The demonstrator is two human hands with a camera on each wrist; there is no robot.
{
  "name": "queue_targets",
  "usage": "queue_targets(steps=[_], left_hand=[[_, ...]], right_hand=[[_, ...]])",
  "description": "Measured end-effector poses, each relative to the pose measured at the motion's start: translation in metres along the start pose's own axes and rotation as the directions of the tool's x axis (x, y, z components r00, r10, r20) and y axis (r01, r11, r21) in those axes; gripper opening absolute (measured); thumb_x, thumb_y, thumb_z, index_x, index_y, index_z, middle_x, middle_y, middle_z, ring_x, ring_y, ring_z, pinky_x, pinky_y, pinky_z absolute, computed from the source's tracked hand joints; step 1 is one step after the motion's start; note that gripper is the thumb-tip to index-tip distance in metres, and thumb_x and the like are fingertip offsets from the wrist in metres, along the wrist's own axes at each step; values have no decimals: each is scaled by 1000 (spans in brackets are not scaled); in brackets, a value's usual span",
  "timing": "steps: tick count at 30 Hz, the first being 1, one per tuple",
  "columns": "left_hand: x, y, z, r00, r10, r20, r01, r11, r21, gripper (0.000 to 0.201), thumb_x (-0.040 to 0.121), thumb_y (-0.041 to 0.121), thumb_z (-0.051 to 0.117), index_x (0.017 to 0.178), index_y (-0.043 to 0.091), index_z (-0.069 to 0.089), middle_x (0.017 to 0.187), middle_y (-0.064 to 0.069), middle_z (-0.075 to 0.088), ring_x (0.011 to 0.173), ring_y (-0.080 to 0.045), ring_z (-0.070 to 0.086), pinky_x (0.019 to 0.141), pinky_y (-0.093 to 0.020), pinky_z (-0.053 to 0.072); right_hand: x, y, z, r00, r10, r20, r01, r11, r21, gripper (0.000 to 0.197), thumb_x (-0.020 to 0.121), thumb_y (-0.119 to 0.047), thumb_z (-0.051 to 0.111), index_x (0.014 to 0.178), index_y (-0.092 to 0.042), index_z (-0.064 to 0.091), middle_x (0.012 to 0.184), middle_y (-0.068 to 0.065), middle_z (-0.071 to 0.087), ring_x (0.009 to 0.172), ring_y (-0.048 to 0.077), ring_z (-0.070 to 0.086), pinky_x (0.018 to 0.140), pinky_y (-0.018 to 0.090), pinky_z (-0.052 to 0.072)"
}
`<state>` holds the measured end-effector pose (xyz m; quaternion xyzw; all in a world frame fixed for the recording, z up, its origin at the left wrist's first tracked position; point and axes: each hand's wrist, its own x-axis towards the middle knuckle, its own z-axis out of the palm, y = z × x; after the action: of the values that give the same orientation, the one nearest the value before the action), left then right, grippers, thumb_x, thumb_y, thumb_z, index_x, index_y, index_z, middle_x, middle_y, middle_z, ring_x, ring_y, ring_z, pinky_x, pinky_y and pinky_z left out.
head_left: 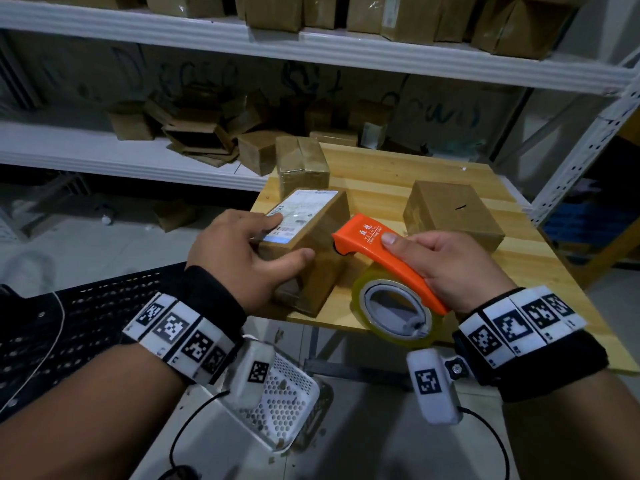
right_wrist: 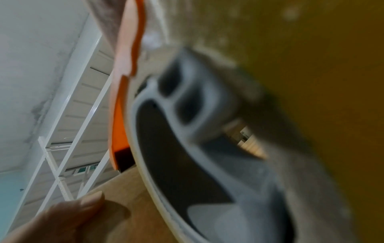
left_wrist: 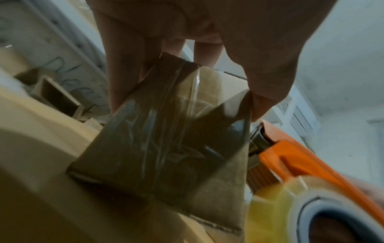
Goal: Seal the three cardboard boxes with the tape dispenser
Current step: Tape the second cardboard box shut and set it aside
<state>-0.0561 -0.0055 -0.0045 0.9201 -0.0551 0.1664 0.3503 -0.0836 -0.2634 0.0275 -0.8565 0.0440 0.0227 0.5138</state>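
Observation:
A cardboard box (head_left: 323, 244) with a white shipping label on top sits at the near left corner of the wooden table (head_left: 388, 174). My left hand (head_left: 242, 251) grips it, fingers on the label and thumb on the near side. The left wrist view shows that box (left_wrist: 166, 139) wrapped in shiny clear tape. My right hand (head_left: 446, 261) holds the orange tape dispenser (head_left: 381, 251), its front end against the box's right side and its clear tape roll (head_left: 394, 310) hanging off the table's near edge. The right wrist view is filled by the roll (right_wrist: 228, 148). Two more boxes stand behind (head_left: 301, 168) and right (head_left: 450, 213).
White metal shelving (head_left: 311, 39) behind the table holds several loose cardboard boxes. A black perforated surface (head_left: 69, 323) lies at my lower left and a white perforated basket (head_left: 287, 393) sits below the hands. A shelving upright (head_left: 595, 147) stands at the right.

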Motion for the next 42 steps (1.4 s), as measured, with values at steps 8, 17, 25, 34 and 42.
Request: queue_targets(steps=[8, 17, 25, 34, 42], left_hand=[[6, -17, 2, 969, -243, 48, 240, 872, -428, 78, 48, 74, 80, 112, 29, 78, 101, 11, 77, 89, -9, 74, 82, -39, 62], [8, -17, -6, 892, -410, 190, 438, 678, -590, 24, 72, 49, 82, 81, 27, 81, 69, 3, 75, 82, -31, 73, 79, -58, 61], [3, -9, -7, 864, -419, 278, 498, 634, -591, 32, 80, 53, 77, 73, 22, 78, 82, -15, 76, 86, -40, 73, 80, -61, 60], [6, -15, -10, 938, -311, 154, 342, 902, -263, 30, 93, 53, 61, 109, 30, 73, 100, 9, 71, 96, -16, 65, 73, -28, 49], [-3, 0, 1, 954, 187, 233, -250, 928, 277, 92, 80, 87, 35, 153, 31, 41, 166, 4, 25, 147, -25, 31, 116, -45, 33]], right_hand=[[2, -1, 6, 1000, 7, 10, -7, 1000, 26, 45, 86, -59, 68, 88, -16, 79, 74, 5, 79, 59, 15, 74, 55, 23, 56], [4, 4, 6, 1000, 8, -1, -8, 1000, -16, 47, 87, -59, 68, 85, -14, 79, 69, 6, 77, 56, 15, 72, 60, 28, 55], [5, 0, 10, 999, 31, -6, -31, 998, -58, 47, 88, -61, 67, 84, -16, 78, 68, 4, 77, 53, 12, 71, 56, 26, 53], [8, -6, 12, 998, 64, -1, -64, 989, -134, 50, 88, -65, 65, 83, -17, 77, 70, 3, 78, 57, 14, 73, 59, 28, 55], [9, -6, 14, 997, 74, -14, -76, 989, -130, 54, 87, -66, 66, 83, -13, 78, 74, 9, 78, 70, 28, 77, 71, 39, 62]])
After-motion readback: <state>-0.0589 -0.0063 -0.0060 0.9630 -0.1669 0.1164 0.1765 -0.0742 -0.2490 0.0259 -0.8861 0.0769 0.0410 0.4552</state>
